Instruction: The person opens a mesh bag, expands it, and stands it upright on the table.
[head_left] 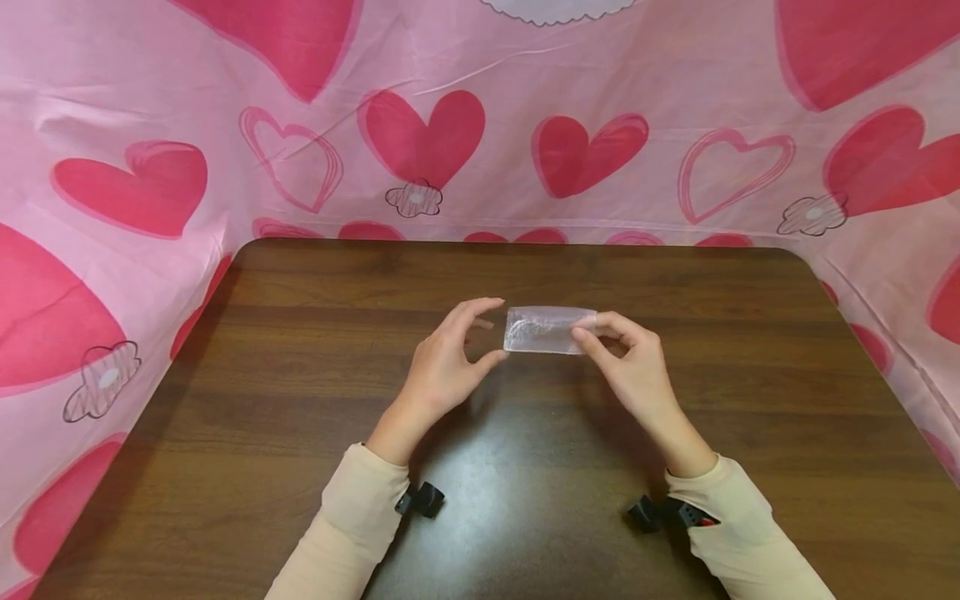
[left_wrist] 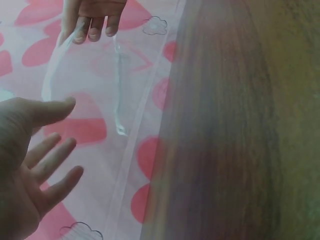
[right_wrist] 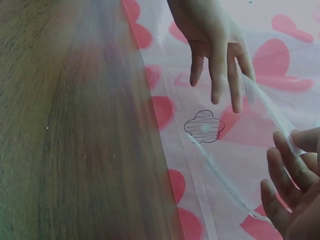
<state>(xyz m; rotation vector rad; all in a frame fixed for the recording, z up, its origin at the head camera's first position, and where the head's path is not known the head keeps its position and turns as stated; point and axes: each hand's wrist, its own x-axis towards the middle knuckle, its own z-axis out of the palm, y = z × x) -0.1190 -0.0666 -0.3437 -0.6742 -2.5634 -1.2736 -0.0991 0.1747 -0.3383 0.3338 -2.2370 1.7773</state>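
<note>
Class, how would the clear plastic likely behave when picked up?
The plastic looks thin and see-through, so it is probably light. One edge bows in the left wrist view, suggesting flexibility. Its glossy surface might be slippery.

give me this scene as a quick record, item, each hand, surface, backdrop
item: clear plastic piece, raised above the table
right hand: pinches one end of the piece between thumb and fingers
left hand: fingers and thumb parted at the opposite end; contact unclear
surface: dark brown wood-look table
backdrop: pink cloth with red hearts
</note>
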